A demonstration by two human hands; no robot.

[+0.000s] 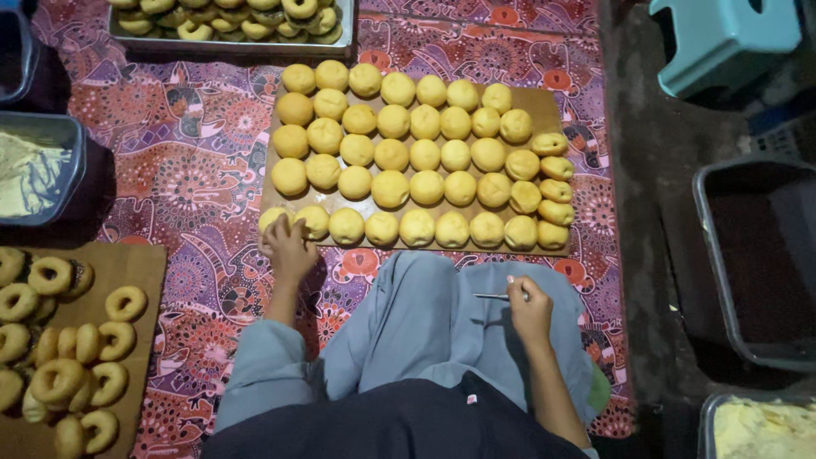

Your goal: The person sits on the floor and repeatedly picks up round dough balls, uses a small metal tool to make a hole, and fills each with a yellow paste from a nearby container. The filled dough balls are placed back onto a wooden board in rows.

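1. At 9 o'clock, a brown board already carries heaped ring-shaped doughnuts.
2. The left hand reaches toward 11 o'clock, fingers curled around a dough ball at the near left corner of the wooden tray.
3. Rows of round dough balls fill that tray at 12 o'clock, none yet pierced, so most work looks left.
4. The right hand, at 1 o'clock over the knee, pinches a thin stick.
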